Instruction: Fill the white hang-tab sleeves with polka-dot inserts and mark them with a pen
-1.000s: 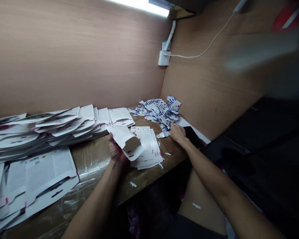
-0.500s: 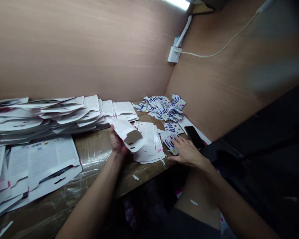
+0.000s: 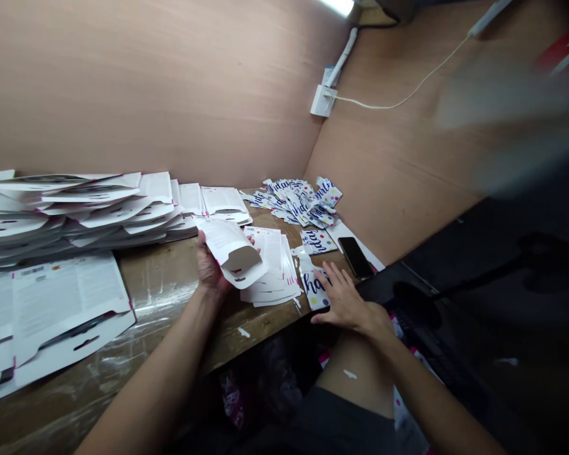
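Note:
My left hand [image 3: 212,265] grips a white cardboard sleeve [image 3: 230,243] by its sides, the mouth bowed wide and facing me. My right hand [image 3: 344,297] has its fingers spread over a packet [image 3: 314,287] with blue lettering and coloured dots, at the table's front edge. The fingertips reach the packet's right side; whether they press on it I cannot tell. Another dotted packet [image 3: 317,241] lies just behind. Between my hands rests a fanned stack of flat white sleeves [image 3: 265,272].
Large piles of white sleeves [image 3: 99,202] cover the table's left side, with more in front [image 3: 71,303]. A heap of dotted packets [image 3: 296,201] sits in the back corner. A phone [image 3: 355,258] lies at right. White paper scraps [image 3: 243,332] dot the table; a socket box [image 3: 323,101] hangs above.
The view has shifted a little, so things appear further left. My right hand has drawn back slightly, uncovering more of the front packet. The sleeve stays in my left hand, its mouth wider.

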`<action>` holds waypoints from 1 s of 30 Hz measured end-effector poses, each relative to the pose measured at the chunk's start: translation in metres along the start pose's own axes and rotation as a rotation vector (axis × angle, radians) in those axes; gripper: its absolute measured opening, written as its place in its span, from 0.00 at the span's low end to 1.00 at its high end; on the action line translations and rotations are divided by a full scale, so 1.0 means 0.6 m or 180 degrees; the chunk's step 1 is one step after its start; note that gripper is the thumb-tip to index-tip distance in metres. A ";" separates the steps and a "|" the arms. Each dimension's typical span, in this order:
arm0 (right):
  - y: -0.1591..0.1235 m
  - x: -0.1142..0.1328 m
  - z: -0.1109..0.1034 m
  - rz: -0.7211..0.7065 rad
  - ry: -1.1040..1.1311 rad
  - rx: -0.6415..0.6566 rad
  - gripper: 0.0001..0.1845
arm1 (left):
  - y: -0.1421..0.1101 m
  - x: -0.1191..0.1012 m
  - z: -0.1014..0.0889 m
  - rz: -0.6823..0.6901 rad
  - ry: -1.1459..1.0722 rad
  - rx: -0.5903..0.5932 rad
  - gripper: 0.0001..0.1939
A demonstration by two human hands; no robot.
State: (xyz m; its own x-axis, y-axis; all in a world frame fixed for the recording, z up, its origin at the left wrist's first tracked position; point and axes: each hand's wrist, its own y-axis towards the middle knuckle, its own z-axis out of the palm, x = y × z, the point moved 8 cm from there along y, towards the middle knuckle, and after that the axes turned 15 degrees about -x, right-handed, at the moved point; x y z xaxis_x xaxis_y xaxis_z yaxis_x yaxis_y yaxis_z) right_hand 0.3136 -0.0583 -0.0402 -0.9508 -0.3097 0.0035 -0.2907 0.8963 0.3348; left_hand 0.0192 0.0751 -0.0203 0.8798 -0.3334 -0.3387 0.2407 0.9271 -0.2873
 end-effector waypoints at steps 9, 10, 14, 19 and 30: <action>-0.020 0.080 -0.136 -0.0047 0.1222 -0.1339 0.35 | -0.005 0.015 -0.003 0.0027 0.0018 -0.0145 0.42; -0.005 0.109 -0.154 -0.0086 0.1325 -0.1529 0.34 | -0.006 0.019 -0.002 0.0022 0.0033 -0.0147 0.42; 0.080 0.249 -0.150 -0.0771 0.1213 -0.1357 0.28 | -0.013 0.040 -0.003 -0.0141 0.0108 -0.0177 0.43; 0.133 0.310 -0.095 -0.0741 0.0869 -0.1335 0.30 | -0.018 0.053 -0.006 -0.0347 0.0138 -0.0337 0.42; 0.156 0.343 -0.018 -0.0950 0.1013 -0.1452 0.29 | -0.013 0.040 -0.006 -0.0478 -0.0027 -0.0222 0.41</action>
State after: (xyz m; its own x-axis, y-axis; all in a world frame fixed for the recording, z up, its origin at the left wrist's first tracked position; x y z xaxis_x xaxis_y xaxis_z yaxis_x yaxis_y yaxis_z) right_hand 0.0916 -0.0415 0.0022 -0.7370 -0.6678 0.1047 -0.3970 0.5530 0.7326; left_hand 0.0370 0.0591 -0.0291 0.8396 -0.4657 -0.2797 0.3411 0.8527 -0.3957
